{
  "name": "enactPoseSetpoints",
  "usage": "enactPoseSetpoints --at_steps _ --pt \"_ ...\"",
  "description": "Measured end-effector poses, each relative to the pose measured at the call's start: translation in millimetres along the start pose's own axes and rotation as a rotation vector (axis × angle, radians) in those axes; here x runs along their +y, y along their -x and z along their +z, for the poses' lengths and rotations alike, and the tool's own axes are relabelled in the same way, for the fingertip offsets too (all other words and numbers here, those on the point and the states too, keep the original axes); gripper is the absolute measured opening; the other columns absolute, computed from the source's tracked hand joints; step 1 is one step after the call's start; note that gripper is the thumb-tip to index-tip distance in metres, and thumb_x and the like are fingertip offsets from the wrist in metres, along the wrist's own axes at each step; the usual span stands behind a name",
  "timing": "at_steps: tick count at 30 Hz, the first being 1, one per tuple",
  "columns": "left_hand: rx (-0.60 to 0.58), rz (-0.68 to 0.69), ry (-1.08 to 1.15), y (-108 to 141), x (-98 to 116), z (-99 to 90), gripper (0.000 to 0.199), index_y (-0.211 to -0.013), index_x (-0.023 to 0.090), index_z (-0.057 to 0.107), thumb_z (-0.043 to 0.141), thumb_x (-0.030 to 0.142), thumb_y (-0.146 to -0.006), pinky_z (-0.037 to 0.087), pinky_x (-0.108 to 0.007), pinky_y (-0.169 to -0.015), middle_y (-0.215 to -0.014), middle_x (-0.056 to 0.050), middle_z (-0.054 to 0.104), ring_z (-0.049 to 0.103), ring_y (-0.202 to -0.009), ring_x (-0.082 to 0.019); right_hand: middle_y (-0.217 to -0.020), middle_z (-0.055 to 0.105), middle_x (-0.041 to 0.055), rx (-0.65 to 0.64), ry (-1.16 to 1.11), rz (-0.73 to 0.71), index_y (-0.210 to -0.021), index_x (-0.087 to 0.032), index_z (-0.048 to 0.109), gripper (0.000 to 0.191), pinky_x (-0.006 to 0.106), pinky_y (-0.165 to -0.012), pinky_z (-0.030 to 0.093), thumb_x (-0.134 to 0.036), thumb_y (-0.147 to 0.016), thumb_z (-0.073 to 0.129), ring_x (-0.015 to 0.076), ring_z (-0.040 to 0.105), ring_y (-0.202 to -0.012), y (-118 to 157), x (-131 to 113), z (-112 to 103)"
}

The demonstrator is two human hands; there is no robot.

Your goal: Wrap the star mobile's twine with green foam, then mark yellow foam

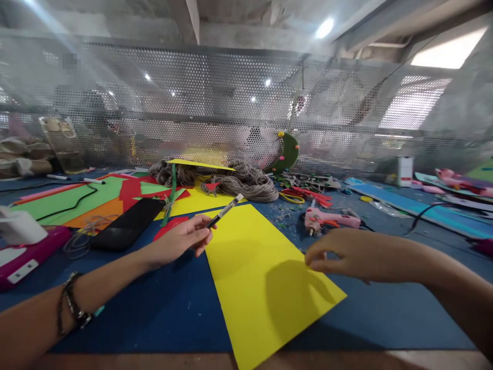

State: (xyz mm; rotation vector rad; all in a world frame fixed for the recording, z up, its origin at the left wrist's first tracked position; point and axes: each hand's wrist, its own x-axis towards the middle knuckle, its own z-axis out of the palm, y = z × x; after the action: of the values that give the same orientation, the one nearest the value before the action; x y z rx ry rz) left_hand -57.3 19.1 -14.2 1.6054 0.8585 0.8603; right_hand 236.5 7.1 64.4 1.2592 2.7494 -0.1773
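Observation:
My left hand [188,237] is closed around a dark pen with a pale end [227,209], which slants up to the right. Beneath the pen a yellow sheet of paper [246,252] lies at an angle, one corner reaching over the table's front edge. My right hand [339,254] hangs over the sheet's right edge, its fingers loosely bent with a gap behind the thumb. Nothing shows in it, and its shadow falls on the yellow paper. Past my right hand lies a pink glue gun [333,220]; beside my left forearm is a black phone [129,223].
Coloured paper sheets [90,198] and a magenta power strip [31,264] are on the left. Grey cord bundles [250,182] lie at the back before a perforated metal screen [215,97]. A blue strip [416,203] and a white box [405,171] are on the right.

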Motion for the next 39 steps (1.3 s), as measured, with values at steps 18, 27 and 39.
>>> enactPoseSetpoints --at_steps 18,27,39 --pt "-0.265 0.137 -0.663 21 18 25.4 0.034 -0.09 0.016 0.054 0.028 0.038 -0.087 0.033 -0.02 -0.058 -0.071 -0.001 0.052 0.045 -0.063 -0.012 -0.064 0.052 -0.0017 0.139 -0.478 -0.459 -0.101 -0.013 0.048 0.025 0.019 -0.051 0.032 -0.026 -0.083 0.037 0.0071 0.043 -0.054 -73 -72 22" --pt "-0.17 -0.053 -0.351 34 33 29.4 0.049 -0.117 0.019 0.036 0.054 0.034 -0.074 0.029 -0.017 -0.049 -0.064 0.006 0.035 0.033 -0.054 -0.008 -0.1 0.054 0.0056 0.441 -0.465 -0.39 -0.1 -0.017 0.048 0.024 0.023 -0.073 0.038 -0.018 -0.083 0.03 0.0133 0.049 -0.09 -44 -46 9" --pt "-0.347 0.085 -0.437 15 16 57.1 0.024 -0.089 0.017 0.046 0.027 0.032 -0.086 0.036 -0.019 -0.057 -0.072 -0.001 0.05 0.045 -0.062 -0.011 -0.05 0.05 -0.0025 0.545 0.385 -0.193 -0.066 -0.019 0.047 0.016 0.028 -0.048 0.017 -0.006 -0.074 0.041 0.0125 0.041 -0.043 -59 -44 55"
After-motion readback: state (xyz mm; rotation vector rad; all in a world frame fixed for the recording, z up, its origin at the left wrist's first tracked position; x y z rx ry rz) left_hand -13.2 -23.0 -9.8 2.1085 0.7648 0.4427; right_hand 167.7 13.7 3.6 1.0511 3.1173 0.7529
